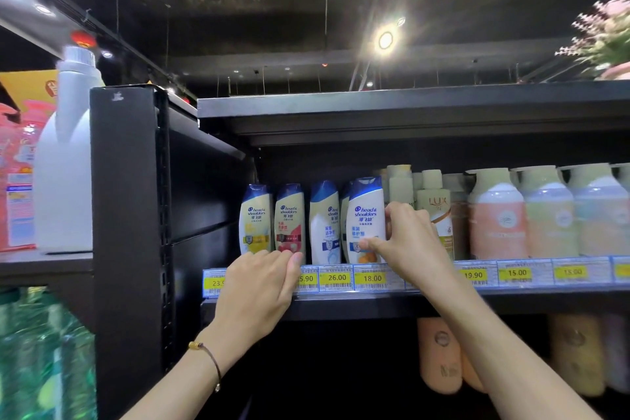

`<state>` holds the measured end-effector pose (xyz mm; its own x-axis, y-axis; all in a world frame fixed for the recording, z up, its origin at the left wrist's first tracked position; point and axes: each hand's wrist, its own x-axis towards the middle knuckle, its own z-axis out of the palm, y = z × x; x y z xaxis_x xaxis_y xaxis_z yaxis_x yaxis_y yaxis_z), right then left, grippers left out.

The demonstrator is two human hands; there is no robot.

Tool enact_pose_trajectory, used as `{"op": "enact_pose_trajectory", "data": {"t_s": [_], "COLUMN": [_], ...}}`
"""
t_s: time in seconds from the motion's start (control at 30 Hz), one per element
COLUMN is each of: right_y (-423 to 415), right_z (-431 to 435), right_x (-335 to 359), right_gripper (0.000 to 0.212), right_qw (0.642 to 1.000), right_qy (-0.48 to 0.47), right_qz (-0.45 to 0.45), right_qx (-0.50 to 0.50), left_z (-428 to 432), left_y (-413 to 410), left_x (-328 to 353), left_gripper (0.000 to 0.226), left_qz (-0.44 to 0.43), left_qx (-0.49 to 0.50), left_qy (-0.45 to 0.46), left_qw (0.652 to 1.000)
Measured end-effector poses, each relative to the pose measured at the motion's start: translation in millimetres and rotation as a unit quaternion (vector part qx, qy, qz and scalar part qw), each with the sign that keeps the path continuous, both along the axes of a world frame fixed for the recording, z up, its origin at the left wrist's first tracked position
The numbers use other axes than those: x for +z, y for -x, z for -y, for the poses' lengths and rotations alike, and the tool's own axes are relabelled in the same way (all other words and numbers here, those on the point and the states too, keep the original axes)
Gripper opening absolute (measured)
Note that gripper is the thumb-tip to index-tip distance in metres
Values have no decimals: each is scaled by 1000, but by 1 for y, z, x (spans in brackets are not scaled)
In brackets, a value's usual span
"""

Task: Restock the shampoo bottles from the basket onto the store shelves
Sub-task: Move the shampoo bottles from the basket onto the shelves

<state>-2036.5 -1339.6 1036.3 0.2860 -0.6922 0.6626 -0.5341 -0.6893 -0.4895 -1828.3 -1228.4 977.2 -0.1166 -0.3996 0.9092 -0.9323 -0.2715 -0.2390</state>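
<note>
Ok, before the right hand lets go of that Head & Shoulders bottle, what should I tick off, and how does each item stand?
1. Stance: the orange-label bottle is upright, label forward: ok.
2. Grip: the right hand pinches its right side with thumb and fingers: ok.
3. Slot: it stands above the 18.00 price tag: ok. Whether the tag matches it: cannot tell.
4. Other hand: the left hand rests on the shelf edge, holding no bottle: ok.
5. Gap to the LUX bottle: cannot tell, hidden by the hand.
6. Basket stock left: cannot tell, not in view.

Right grip (410, 244) around shampoo bottle (365, 215)
</note>
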Motion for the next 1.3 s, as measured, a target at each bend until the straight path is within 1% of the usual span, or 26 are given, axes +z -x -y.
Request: {"op": "enact_pose_trajectory", "data": {"t_s": [0.2, 0.37, 0.5, 0.57, 0.67, 0.73, 0.8, 0.9, 0.97, 1.03, 1.17, 1.23, 1.3], "right_y": [-4, 3, 15, 13, 5, 4, 4, 4, 3, -1, -19, -30, -38], "right_z": [-12, -19, -33, -36, -32, -36, -44, -64, -84, -108, -163, -189, -216], "right_x": [-3, -13, -32, -45, -64, -71, -77, -84, -93, -106, -157, -194, -235], "right_gripper": [37, 36, 20, 14, 14, 16, 24, 34, 37, 35, 34, 34, 31], "right_qw": [1000, 998, 980, 971, 961, 958, 957, 958, 957, 956, 957, 958, 962], "right_qy": [22, 56, 173, 225, 271, 279, 283, 278, 276, 277, 262, 250, 216], "right_qz": [10, -1, -14, -1, -8, -19, -23, -31, -40, -53, -85, -116, -155], "right_qx": [-8, -34, -94, -79, -58, -56, -59, -66, -77, -87, -85, -78, -70], "left_z": [1, 1, 3, 3, 2, 1, -2, -19, -40, -65, -125, -157, -187], "left_y": [1, 1, 0, 0, 0, 0, -1, -1, 0, -2, -16, -23, -30], "left_x": [-1, -2, -4, -4, -4, -3, -2, -9, -19, -34, -86, -123, -163], "left_gripper": [48, 47, 48, 49, 49, 48, 45, 36, 25, 22, 29, 28, 23], "left_qz": [-3, -4, -9, -11, -15, -21, -23, -36, -33, -34, -76, -113, -146], "left_qx": [5, 10, 18, 20, 10, -1, -3, -15, -34, -46, -73, -97, -114], "left_qy": [3, 6, 11, 10, 8, -2, -18, -5, 9, 5, -35, -56, -87], "left_qw": [1000, 1000, 1000, 1000, 1000, 1000, 1000, 999, 999, 998, 994, 987, 979]}}
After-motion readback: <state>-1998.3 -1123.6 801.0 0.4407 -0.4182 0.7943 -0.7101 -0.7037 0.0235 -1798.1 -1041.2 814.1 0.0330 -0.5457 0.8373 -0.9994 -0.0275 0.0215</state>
